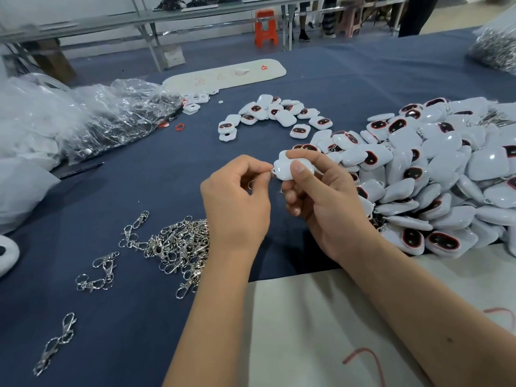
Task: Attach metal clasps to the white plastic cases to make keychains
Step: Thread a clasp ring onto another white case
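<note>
Centrally, both hands meet above the blue cloth (363, 79). Right hand (324, 202) grips one white case (284, 170), thumb across its top, other fingers curled beneath. Case's long axis runs roughly 9 to 3 o'clock, its narrow end pointing toward 9, at the left hand. Left hand (237, 202) pinches a small metal ring (251, 185) between thumb and forefinger, fingertips touching the case's 9 o'clock end; whether the ring is threaded on, cannot tell. Hands close together, joined through the case.

Clasp heap (178, 244) lies at 8 o'clock from the hands, partly behind the left wrist; loose clasps trail off toward 7 o'clock, most lying at mixed angles. Big case pile (446, 169) sits at 3 o'clock, touching the right forearm's far side. Smaller case cluster (279, 115) at 12 o'clock, spread in an arc. Crumpled clear bags (97, 118) at 10 o'clock. White board (223, 75) with red marks beyond the cluster at 12. Pale sheet (307, 331) under the forearms at 6 o'clock.
</note>
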Motion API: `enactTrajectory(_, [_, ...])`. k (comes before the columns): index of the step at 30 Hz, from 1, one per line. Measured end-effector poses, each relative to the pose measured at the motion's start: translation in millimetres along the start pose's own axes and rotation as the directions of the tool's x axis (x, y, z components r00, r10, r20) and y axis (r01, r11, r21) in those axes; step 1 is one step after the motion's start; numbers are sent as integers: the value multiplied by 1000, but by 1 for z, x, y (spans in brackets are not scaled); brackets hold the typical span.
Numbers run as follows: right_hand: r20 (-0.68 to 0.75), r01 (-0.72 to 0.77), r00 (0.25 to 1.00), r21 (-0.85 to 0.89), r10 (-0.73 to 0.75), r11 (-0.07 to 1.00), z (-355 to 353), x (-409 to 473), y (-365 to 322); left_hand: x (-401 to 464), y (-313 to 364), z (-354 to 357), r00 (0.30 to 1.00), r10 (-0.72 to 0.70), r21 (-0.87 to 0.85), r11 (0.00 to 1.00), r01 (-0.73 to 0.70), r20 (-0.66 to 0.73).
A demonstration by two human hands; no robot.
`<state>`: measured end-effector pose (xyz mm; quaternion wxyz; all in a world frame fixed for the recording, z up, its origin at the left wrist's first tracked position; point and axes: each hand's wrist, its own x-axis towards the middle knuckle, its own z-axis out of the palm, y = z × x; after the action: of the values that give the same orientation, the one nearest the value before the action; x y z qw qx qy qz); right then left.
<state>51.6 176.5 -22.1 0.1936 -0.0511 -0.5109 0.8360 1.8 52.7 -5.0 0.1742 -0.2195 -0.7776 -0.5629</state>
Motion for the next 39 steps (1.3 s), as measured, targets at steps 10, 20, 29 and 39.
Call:
enactTrajectory(10, [-42,61,997,-73,-64,995,4,-1,2,1,1,0,995,98,178,979,-102,32])
enactTrajectory(20, [11,52,999,70,-53,996,6,-3,-4,0,5,9,752,-544,-574,503,647,371])
enactTrajectory(29, [-51,48,997,-46,-51,998,1,0,3,-1,-2,4,998,6,161,987,-16,58])
enactTrajectory(39, [-310,135,930,-220,-200,966,-11,12,-22,3,-8,-5,990,-99,169,982,80,105])
